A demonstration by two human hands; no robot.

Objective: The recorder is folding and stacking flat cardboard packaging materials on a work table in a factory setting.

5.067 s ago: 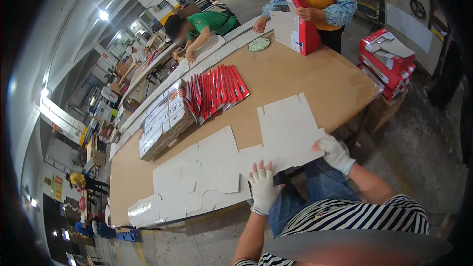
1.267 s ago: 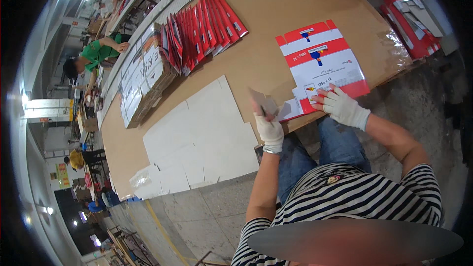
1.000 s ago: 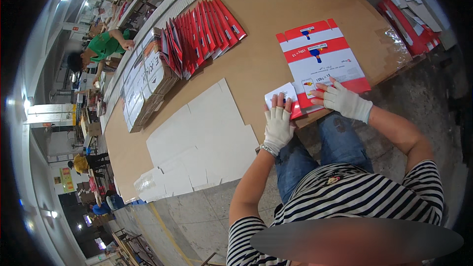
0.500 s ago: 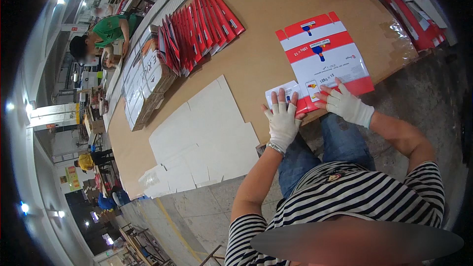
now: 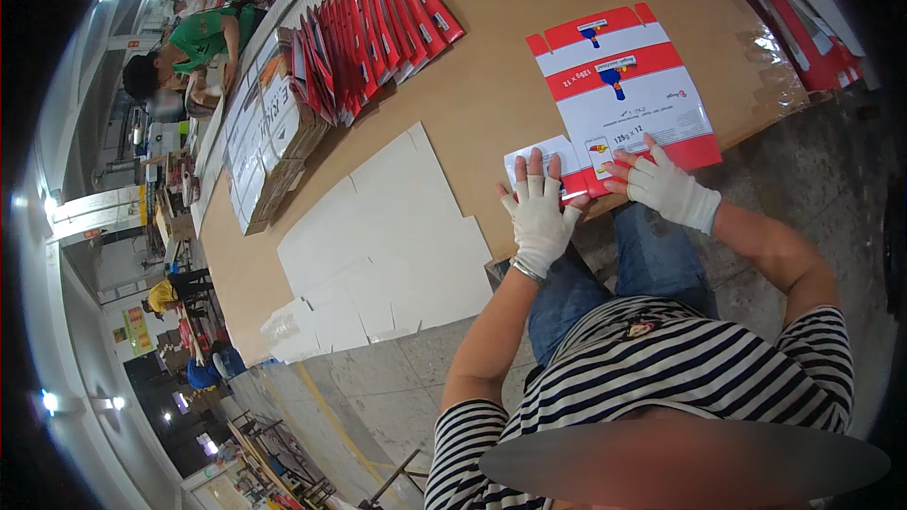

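A flat red and white printed cardboard box blank (image 5: pixel 652 113) lies on the table's near right edge, its tabs pointing to the far side. My left hand (image 5: pixel 539 217), in a white fingerless glove, rests on the small flap at the blank's left, fingers spread. On the near edge of the main panel lies my right hand (image 5: pixel 666 191), also gloved, its fingers stretched out over the card. Neither hand grips anything. A large plain white cardboard sheet (image 5: pixel 383 236) lies flat to the left of my left hand.
Several folded red cartons (image 5: pixel 378 33) lean in a row at the far left, beside a strapped bundle of flat cardboard (image 5: pixel 269 137). More red and white cardboard (image 5: pixel 803 24) lies beyond the table's right edge. A person in green (image 5: pixel 203 42) works across the table.
The view has shifted slightly, so the table's things sit a little differently in the picture. Both hands stay flat on the blank, with hardly any movement.
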